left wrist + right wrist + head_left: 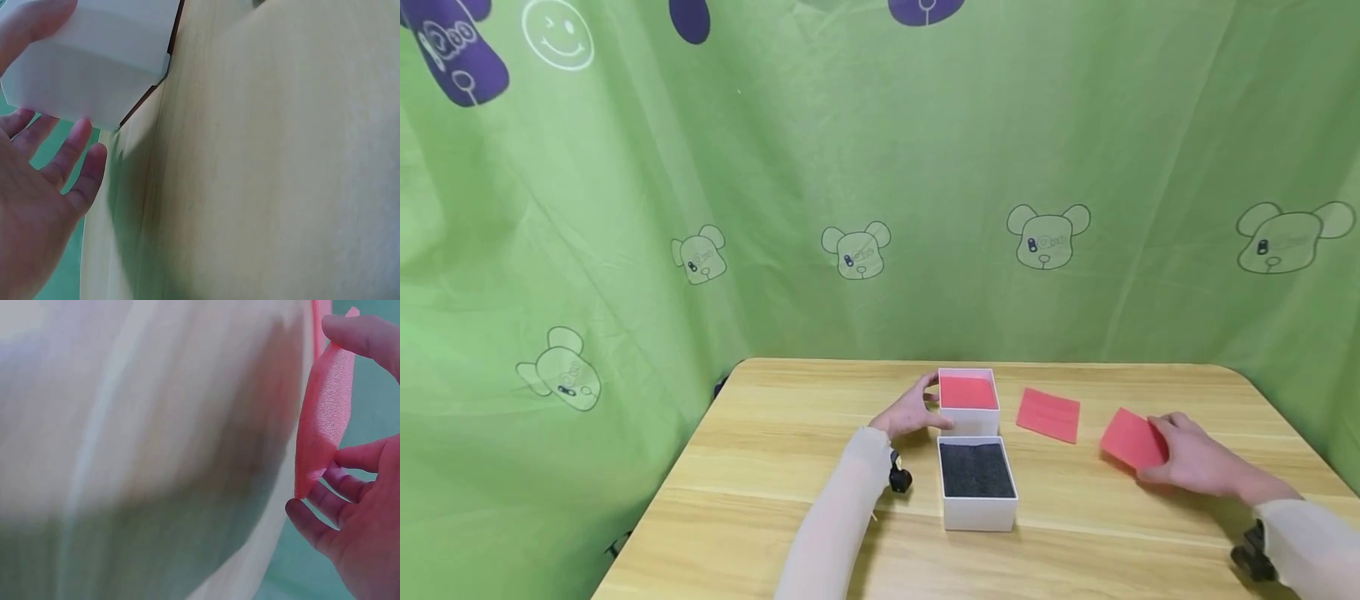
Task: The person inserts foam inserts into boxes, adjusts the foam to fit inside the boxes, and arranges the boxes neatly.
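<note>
Green bear-print curtain [936, 125] behind, your right hand [1195, 458], fingers spread, pinches one bowed, textured red square sheet [1131, 437], a second sheet [1048, 414] to its left; your left hand [912, 412] widely grips one of two square white boxes [970, 423].

Taking the dark-filled white box [977, 514] as clock centre, a red-filled white box [967, 422] stands at twelve o'clock on the worktop [775, 450]. The left hand [913, 412], around half past ten, spans its nine o'clock side. One red square [1049, 415] lies flat between one and two; toward three, the right hand [1195, 458] pinches a second square [1129, 437]. A green curtain [925, 125] hangs beyond.
</note>
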Action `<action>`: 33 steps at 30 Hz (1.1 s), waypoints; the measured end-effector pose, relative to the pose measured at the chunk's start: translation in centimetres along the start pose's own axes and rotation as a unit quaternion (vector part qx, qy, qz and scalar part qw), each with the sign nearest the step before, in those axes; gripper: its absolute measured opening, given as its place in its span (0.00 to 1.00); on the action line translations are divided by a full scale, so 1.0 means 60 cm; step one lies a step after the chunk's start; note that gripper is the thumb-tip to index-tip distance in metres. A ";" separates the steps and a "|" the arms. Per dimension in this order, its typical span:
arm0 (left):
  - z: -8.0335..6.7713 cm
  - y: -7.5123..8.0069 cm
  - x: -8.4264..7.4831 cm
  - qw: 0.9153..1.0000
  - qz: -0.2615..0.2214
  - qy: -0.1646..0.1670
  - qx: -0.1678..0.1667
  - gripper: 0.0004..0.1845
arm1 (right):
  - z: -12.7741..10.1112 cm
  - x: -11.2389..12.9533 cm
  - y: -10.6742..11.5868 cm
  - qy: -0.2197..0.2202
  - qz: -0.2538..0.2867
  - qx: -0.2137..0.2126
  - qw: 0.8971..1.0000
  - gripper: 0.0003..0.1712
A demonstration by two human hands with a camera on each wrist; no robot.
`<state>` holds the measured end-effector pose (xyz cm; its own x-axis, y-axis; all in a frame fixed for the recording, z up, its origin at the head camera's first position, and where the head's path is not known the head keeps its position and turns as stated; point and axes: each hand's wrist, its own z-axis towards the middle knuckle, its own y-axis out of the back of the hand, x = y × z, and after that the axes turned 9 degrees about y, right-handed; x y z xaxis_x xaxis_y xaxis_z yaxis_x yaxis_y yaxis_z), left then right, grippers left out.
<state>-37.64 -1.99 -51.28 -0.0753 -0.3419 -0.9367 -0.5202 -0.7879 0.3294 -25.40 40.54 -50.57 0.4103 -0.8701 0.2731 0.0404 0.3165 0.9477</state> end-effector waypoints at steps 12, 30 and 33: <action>0.006 0.001 0.008 0.999 -0.037 -0.009 0.016 0.54 | 0.037 0.064 0.036 0.041 -0.001 -0.041 0.998 0.56; 0.006 0.002 0.008 0.999 -0.032 -0.002 0.012 0.54 | 0.130 0.154 0.074 0.070 0.056 -0.025 0.996 0.55; 0.008 0.002 0.010 0.999 -0.034 -0.003 0.011 0.54 | 0.149 0.166 0.075 0.070 0.054 -0.016 0.996 0.56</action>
<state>-38.17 -2.03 -51.85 -0.0431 -0.2848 -0.9576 -0.5424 -0.7983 0.2618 -29.29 29.89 -42.09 0.5371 -0.7699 0.3448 0.0182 0.4192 0.9077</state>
